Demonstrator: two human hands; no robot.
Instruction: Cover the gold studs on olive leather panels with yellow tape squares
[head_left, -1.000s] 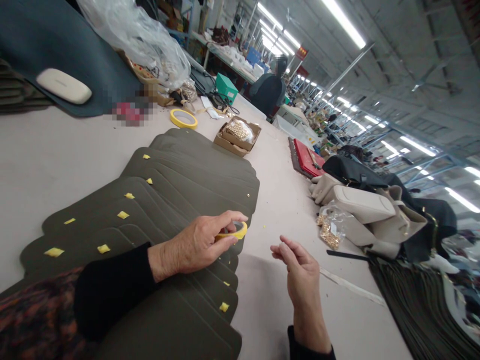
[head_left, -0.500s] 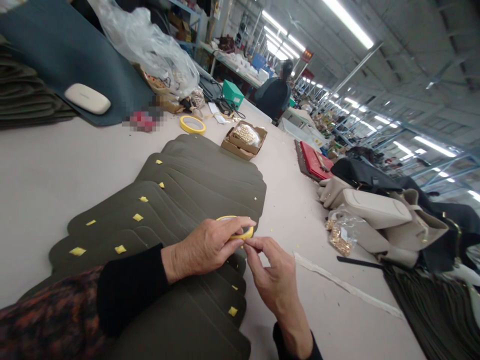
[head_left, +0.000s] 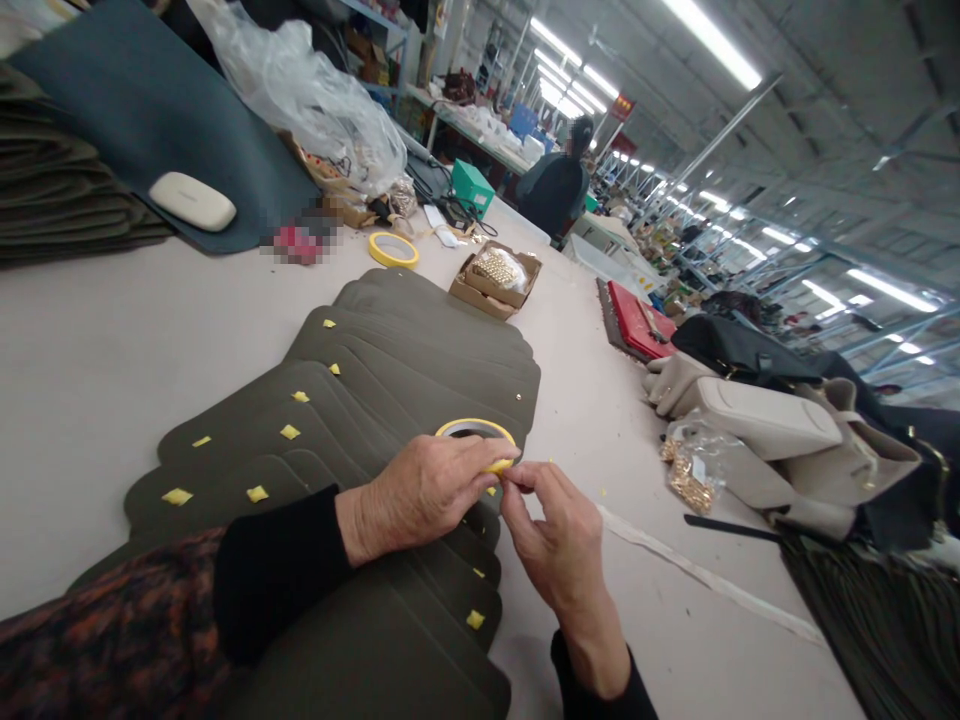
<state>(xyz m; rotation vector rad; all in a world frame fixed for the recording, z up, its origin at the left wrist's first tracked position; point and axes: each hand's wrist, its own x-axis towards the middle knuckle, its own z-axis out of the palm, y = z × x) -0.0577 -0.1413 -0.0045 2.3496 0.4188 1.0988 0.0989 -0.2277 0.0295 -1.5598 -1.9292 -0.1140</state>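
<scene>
My left hand (head_left: 424, 492) is closed around a small roll of yellow tape (head_left: 475, 434), held just above a fanned stack of olive-green leather panels (head_left: 390, 380). My right hand (head_left: 551, 530) pinches at the roll's near edge with thumb and forefinger, touching the left fingertips. Small yellow tape squares (head_left: 289, 432) are stuck on several of the panels. Another tape square (head_left: 475, 619) sits on a near panel below my hands.
A second yellow tape roll (head_left: 393, 249) and a cardboard box of gold hardware (head_left: 496, 275) lie farther back. Beige and black bags (head_left: 757, 425) and a bag of gold fittings (head_left: 686, 470) are at the right. A person (head_left: 553, 185) stands beyond the table.
My right hand came in from the right, where it hung free, and now pinches the tape roll's edge. The left hand tilted the roll up slightly.
</scene>
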